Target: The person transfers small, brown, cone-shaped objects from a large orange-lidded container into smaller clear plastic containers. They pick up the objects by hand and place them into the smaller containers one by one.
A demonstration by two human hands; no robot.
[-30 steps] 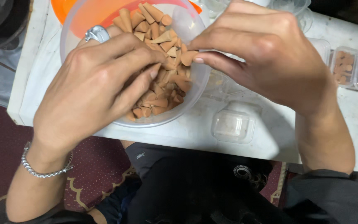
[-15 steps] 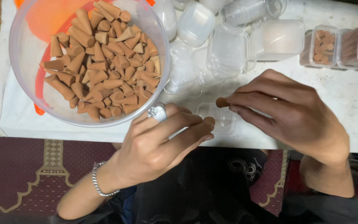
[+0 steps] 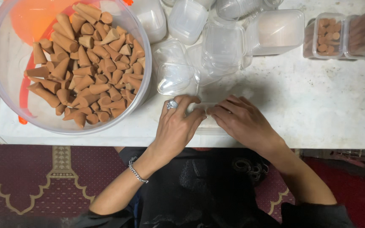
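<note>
Up beyond the left hand (image 3: 177, 126) sits a bowl (image 3: 5, 50) of brown cones (image 3: 85, 63); empty clear boxes (image 3: 222, 44) crowd above both hands. Between them on the desk (image 3: 317, 109), a small clear box (image 3: 203, 120), mostly hidden, is pressed by the curled fingers of the left and right hand (image 3: 243, 122).

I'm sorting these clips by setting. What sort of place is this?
Probably a small home or workshop packing table: a big clear bowl of brown cones, empty clear plastic boxes beside filled ones, and a patterned carpet below.
</note>
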